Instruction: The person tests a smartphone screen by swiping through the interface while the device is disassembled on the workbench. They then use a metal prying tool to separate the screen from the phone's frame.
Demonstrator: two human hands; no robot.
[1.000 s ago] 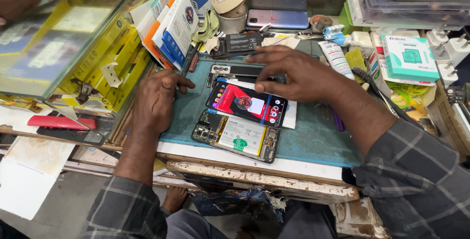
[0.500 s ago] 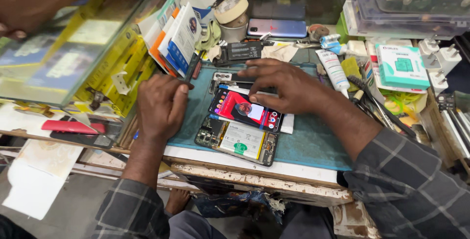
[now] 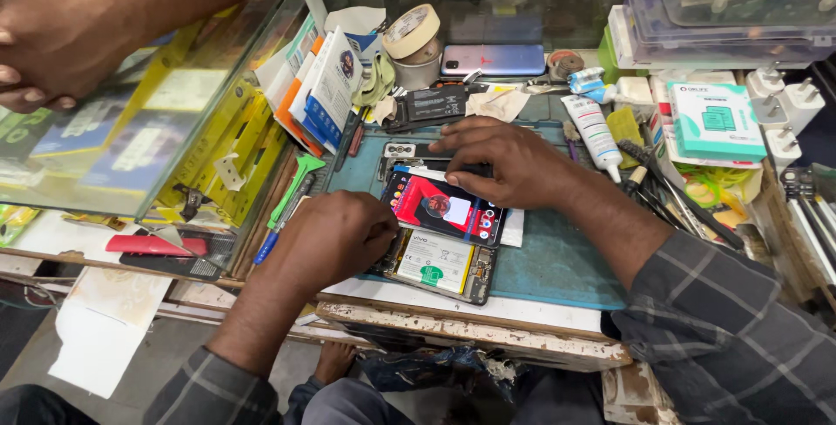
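Opened phone (image 3: pixel 435 259), back cover off and battery exposed, lying flat near the front edge of the surface (image 3: pixel 557 259), on a blue-green work mat. Just above it, touching or overlapping its upper edge, a lit phone display (image 3: pixel 444 209) showing red and black (whether joined to the opened body, impossible to tell). Left hand (image 3: pixel 335 238) curled over the opened phone's left end, fingers bent inward and pressed together against it; what they pinch, if anything, hidden. Right hand (image 3: pixel 501 159) spread flat, fingertips pressing down along the display's far edge. Beyond that hand, toward the back edge, a black battery (image 3: pixel 433 104), a roll of tape (image 3: pixel 412 33) and a blue phone (image 3: pixel 492 59) lying flat. White glue tube (image 3: pixel 594 133) just right of the right hand. Teal box (image 3: pixel 716 120) and stacked clear cases (image 3: pixel 723 16) at the back right corner. Green pry tool (image 3: pixel 296 183) by the left edge. Another person's clasped hands (image 3: pixel 52 42) resting on the glass case (image 3: pixel 131 138) (upper left).
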